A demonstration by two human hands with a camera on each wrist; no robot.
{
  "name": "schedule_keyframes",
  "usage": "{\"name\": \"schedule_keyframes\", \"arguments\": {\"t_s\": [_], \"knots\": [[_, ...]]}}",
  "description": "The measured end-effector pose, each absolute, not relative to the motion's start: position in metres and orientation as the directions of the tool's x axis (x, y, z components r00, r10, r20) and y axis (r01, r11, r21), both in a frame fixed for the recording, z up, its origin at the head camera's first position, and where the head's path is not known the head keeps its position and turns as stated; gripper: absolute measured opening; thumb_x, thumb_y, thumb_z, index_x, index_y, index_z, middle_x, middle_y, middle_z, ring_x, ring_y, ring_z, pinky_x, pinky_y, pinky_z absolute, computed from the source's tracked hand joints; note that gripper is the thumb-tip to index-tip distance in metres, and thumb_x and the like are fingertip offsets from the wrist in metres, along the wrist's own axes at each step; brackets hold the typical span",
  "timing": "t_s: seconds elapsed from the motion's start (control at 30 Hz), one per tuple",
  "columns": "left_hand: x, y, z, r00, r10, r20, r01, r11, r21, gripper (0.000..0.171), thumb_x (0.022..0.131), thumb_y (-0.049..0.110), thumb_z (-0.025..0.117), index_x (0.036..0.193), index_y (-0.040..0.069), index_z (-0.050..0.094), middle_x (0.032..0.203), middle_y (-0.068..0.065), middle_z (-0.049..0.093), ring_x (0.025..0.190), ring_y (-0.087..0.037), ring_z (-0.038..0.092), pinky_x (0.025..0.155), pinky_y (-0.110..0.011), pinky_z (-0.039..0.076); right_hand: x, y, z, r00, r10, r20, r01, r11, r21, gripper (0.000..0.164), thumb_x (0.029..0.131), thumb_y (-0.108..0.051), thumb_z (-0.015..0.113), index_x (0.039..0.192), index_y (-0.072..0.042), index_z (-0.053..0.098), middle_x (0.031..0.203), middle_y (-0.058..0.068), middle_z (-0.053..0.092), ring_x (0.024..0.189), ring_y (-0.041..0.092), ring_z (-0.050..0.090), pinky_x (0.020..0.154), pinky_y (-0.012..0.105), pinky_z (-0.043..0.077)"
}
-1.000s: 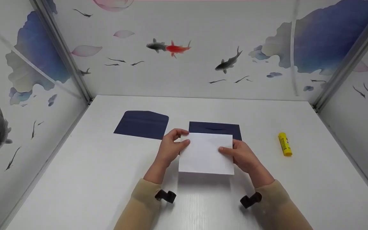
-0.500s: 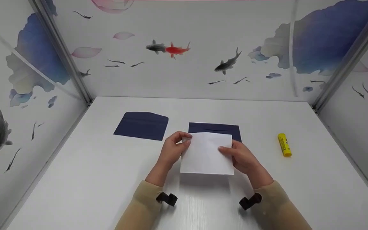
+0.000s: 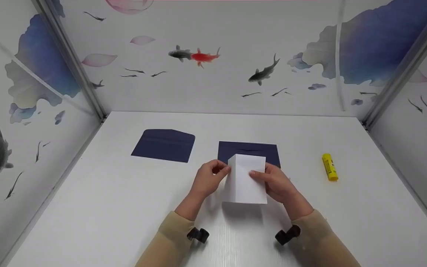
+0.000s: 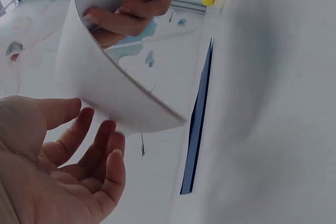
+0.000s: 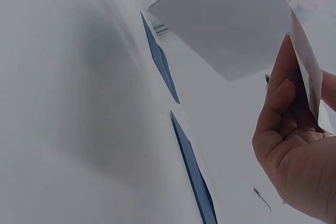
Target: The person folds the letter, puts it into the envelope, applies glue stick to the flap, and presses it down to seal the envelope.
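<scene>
A white sheet of paper (image 3: 250,191) is held up above the table, its left part bent back along an upright line. My left hand (image 3: 207,181) pinches the left edge between thumb and fingertips. At the right side my right hand (image 3: 281,184) grips the sheet, thumb on the near face and fingers behind. The left wrist view shows the paper (image 4: 100,80) curving from one hand to the other. In the right wrist view, the fingers of my right hand (image 5: 294,150) lie behind the sheet. Just beyond it, a navy envelope (image 3: 248,147) is partly covered by the paper.
A second navy envelope (image 3: 163,146) lies with its flap out at the back left of the white table (image 3: 87,207). A yellow glue stick (image 3: 330,167) lies on the right. Walls printed with fish surround the table on three sides.
My left hand has moved right with the paper's left edge, so the flat sheet is now bent and looks narrower. My right hand has shifted slightly left. Envelopes and glue stick stay put.
</scene>
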State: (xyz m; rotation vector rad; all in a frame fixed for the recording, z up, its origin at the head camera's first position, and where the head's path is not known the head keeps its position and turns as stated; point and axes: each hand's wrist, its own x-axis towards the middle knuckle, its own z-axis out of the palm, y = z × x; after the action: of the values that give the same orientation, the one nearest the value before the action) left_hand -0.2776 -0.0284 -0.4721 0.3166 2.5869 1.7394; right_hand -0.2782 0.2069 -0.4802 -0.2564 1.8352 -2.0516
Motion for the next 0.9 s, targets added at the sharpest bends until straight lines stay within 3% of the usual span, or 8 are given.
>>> {"name": "schedule_keyframes", "arguments": {"t_s": [0.23,0.37,0.5,0.63,0.73,0.8,0.9], "knots": [[-0.273,-0.023,-0.467,-0.957,0.282,0.072,0.135,0.21,0.968,0.039,0.106,0.032,0.057,0.118,-0.002,0.073,0.109,-0.02,0.076,0.094,-0.028,0.077,0.081,-0.038,0.064,-0.276,0.201,-0.481,-0.914,-0.389,-0.111,0.146,-0.061,-0.987,0.04,0.101,-0.012,0.063,0.135,0.005,0.05,0.108,-0.003,0.073,0.096,0.013,0.073,0.082,0.03,0.062],[-0.269,-0.018,-0.466,-0.959,0.273,0.079,0.147,0.241,0.959,0.038,0.103,0.034,0.063,0.116,0.0,0.075,0.103,-0.016,0.077,0.086,-0.018,0.073,0.08,-0.04,0.064,-0.273,0.196,-0.48,-0.923,-0.369,-0.112,0.113,0.018,-0.993,0.05,0.101,-0.015,0.065,0.14,0.009,0.047,0.115,0.002,0.072,0.101,0.014,0.071,0.086,0.031,0.061],[-0.267,-0.017,-0.466,-0.966,0.223,0.13,0.201,0.33,0.923,0.03,0.102,0.028,0.066,0.111,0.002,0.077,0.096,-0.013,0.076,0.077,-0.011,0.062,0.07,-0.028,0.058,-0.268,0.188,-0.475,-0.967,-0.231,-0.108,0.064,0.19,-0.98,0.053,0.097,-0.022,0.072,0.137,0.006,0.052,0.123,0.014,0.07,0.103,0.017,0.069,0.086,0.031,0.06],[-0.266,-0.017,-0.467,-0.96,0.203,0.194,0.263,0.415,0.871,0.027,0.102,0.024,0.065,0.104,0.002,0.079,0.086,-0.012,0.075,0.071,-0.009,0.053,0.064,-0.023,0.047,-0.264,0.181,-0.472,-0.998,-0.023,0.06,-0.064,0.368,-0.928,0.057,0.089,-0.025,0.082,0.132,-0.003,0.053,0.125,0.016,0.064,0.11,0.024,0.063,0.092,0.037,0.056],[-0.265,-0.016,-0.466,-0.936,0.281,0.214,0.328,0.468,0.821,0.024,0.102,0.023,0.064,0.099,0.003,0.078,0.078,-0.008,0.07,0.067,-0.008,0.049,0.061,-0.021,0.041,-0.26,0.179,-0.47,-0.977,-0.025,0.214,-0.2,0.466,-0.862,0.06,0.086,-0.024,0.086,0.135,-0.007,0.057,0.127,0.013,0.064,0.12,0.029,0.056,0.103,0.051,0.048],[-0.263,-0.014,-0.465,-0.911,0.355,0.211,0.376,0.497,0.782,0.023,0.103,0.022,0.064,0.098,0.005,0.078,0.075,-0.006,0.068,0.064,-0.006,0.046,0.059,-0.02,0.038,-0.259,0.178,-0.47,-0.963,-0.088,0.254,-0.263,0.499,-0.826,0.047,0.086,-0.024,0.085,0.128,-0.01,0.067,0.123,0.009,0.069,0.119,0.027,0.059,0.105,0.056,0.047],[-0.261,-0.011,-0.464,-0.878,0.434,0.205,0.432,0.529,0.73,0.023,0.103,0.023,0.063,0.098,0.007,0.078,0.074,-0.005,0.068,0.062,-0.005,0.044,0.058,-0.018,0.034,-0.259,0.179,-0.47,-0.955,-0.155,0.253,-0.296,0.506,-0.81,0.017,0.09,-0.023,0.081,0.103,-0.013,0.078,0.101,0.004,0.076,0.098,0.019,0.064,0.094,0.046,0.055]]}}
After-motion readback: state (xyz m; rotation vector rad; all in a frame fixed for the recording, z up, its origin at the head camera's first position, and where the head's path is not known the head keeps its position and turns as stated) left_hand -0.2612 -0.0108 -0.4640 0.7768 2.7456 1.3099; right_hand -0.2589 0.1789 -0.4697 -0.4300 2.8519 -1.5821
